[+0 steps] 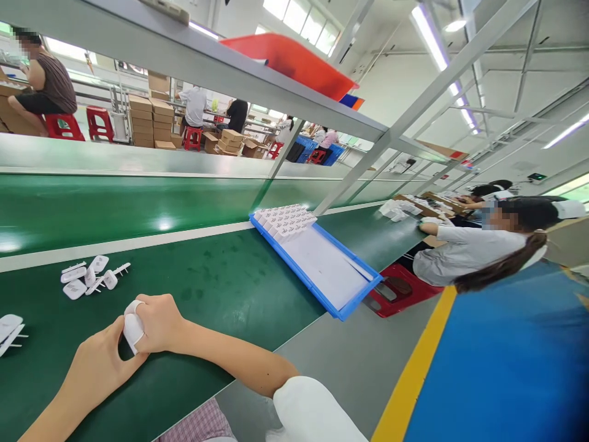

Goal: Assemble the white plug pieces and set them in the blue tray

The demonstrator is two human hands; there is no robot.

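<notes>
A small white rounded plastic piece [133, 328] is between my two hands, just above the green work surface. My left hand [99, 365] grips its left side with thumb and fingers, leaving a dark gap by the palm. From the other side, my right hand [161, 324] is closed on the same piece, and its fingers hide part of it. Beyond my hands lies a loose group of white flat plug pieces with pins [75, 289]. More pinned pieces [10, 331] lie at the left edge of the view.
A blue-rimmed tray [317, 294] to the right holds rows of white printed blocks [285, 221] at its far end. A metal shelf with a red bin [289, 64] hangs overhead. A co-worker [483, 239] sits on a red stool [396, 288] further along the bench.
</notes>
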